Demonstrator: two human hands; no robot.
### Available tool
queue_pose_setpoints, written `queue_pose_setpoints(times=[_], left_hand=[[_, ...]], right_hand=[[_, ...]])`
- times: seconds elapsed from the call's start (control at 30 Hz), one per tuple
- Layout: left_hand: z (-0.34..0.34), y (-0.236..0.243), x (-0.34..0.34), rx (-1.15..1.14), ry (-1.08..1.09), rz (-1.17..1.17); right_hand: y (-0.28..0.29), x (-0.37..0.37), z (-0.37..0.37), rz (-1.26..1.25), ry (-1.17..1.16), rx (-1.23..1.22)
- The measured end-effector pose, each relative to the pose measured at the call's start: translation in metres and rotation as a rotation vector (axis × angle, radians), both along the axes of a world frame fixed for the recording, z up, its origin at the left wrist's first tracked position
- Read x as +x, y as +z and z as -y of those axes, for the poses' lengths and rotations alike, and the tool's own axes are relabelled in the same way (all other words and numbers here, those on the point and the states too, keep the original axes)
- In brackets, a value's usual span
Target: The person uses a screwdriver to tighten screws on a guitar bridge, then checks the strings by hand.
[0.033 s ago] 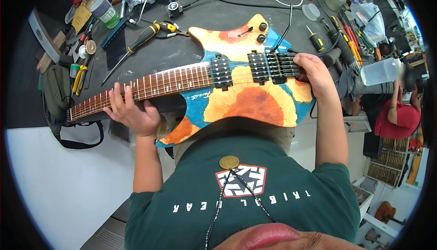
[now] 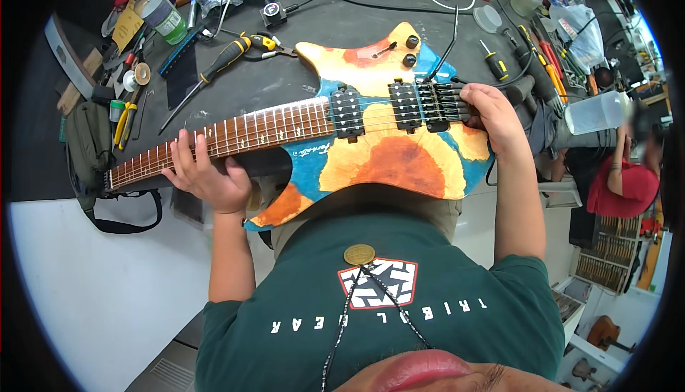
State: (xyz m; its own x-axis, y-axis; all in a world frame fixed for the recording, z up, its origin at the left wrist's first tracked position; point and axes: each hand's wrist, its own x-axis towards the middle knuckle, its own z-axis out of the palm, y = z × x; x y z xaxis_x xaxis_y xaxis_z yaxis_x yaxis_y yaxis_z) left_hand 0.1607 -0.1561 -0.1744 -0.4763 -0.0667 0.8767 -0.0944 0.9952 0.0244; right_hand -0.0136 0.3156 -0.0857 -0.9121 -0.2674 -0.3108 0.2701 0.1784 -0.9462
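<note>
A headless electric guitar (image 2: 399, 160), its body patterned in blue, cream and orange-brown, lies strings up across my lap and the bench edge. Its fretted neck (image 2: 264, 128) points left. Over the strings on the neck rest the spread fingers of my left hand (image 2: 217, 181), with the thumb apart at the near edge. At the body's right end, my right hand (image 2: 492, 114) closes its fingers on the tuners of the black bridge (image 2: 439, 99); the grip is partly hidden. A thin black tremolo arm (image 2: 449, 48) rises from beside the bridge.
Beyond the guitar, the dark bench (image 2: 250, 99) carries a long screwdriver (image 2: 214, 71), pliers (image 2: 271, 47), a small black cabled box (image 2: 272, 14) and a short screwdriver (image 2: 494, 62). A green pouch (image 2: 89, 146) lies near the neck's end. A person in red (image 2: 628, 181) sits at right.
</note>
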Motion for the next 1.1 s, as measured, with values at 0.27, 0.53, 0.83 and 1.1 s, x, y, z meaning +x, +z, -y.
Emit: queue_pose_setpoints(times=[0.27, 0.53, 0.83, 1.1], left_hand=[[0.0, -0.001, -0.001, -0.007, 0.001, -0.005], [0.0, -0.001, -0.001, -0.003, 0.01, -0.013], [0.0, -0.001, -0.001, 0.006, 0.011, 0.003], [-0.002, 0.002, 0.001, 0.009, 0.005, 0.019]], right_hand=[[-0.002, -0.003, -0.002, 0.028, -0.007, 0.027], [-0.009, -0.004, -0.002, -0.061, 0.072, -0.011], [-0.008, -0.003, -0.007, -0.06, 0.068, 0.02], [-0.009, 0.007, 0.005, -0.099, -0.095, 0.034]])
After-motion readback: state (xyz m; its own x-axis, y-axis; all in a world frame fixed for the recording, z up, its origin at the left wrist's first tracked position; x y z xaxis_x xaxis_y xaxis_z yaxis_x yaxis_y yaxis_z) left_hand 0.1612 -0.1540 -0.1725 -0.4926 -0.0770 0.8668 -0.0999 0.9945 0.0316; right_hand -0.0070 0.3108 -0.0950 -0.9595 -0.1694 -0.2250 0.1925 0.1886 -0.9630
